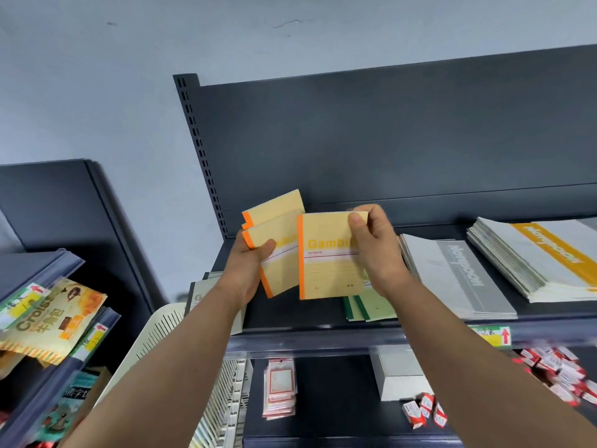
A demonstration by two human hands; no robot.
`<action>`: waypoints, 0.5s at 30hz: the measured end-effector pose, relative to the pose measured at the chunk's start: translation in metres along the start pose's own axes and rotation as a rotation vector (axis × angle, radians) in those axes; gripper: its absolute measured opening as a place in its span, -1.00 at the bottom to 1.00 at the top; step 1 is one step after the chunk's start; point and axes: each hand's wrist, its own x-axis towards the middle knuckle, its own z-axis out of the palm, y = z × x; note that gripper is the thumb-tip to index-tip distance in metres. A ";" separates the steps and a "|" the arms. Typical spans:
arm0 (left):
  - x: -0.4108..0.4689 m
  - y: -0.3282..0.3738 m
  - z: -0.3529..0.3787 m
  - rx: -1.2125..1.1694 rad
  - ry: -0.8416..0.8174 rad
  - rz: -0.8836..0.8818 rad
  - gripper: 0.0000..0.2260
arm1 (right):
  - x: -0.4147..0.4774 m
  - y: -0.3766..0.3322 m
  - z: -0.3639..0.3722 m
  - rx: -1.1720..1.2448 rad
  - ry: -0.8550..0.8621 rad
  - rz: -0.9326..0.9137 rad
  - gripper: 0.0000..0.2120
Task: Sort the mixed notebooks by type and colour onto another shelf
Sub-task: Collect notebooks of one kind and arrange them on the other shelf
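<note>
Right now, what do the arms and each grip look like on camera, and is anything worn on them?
The left forearm and right forearm are bare to the frame edge, with no sleeves in view. The left grip and right grip are ungloved hands. No ring, watch or wristband is visible, and no markings or cables show.

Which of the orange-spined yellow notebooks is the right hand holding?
The single notebook at the front, its whole cover showing, gripped at its top right corner by the right hand. The other two notebooks overlap, fanned in the left hand.
</note>
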 end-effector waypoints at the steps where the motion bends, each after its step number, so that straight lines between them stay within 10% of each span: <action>1: -0.003 0.001 0.003 -0.025 -0.047 -0.015 -0.68 | 0.000 0.003 0.007 -0.002 -0.008 -0.007 -0.89; 6: -0.020 0.003 0.017 -0.156 -0.226 -0.075 -0.82 | -0.005 0.020 0.039 0.083 0.015 0.097 -0.94; 10: -0.023 -0.001 0.017 0.142 -0.251 0.007 -0.54 | -0.011 0.021 0.049 0.240 0.091 0.100 -0.86; 15: -0.007 -0.002 -0.012 0.286 -0.231 0.052 -0.53 | -0.018 0.030 0.041 0.252 -0.235 0.123 -0.52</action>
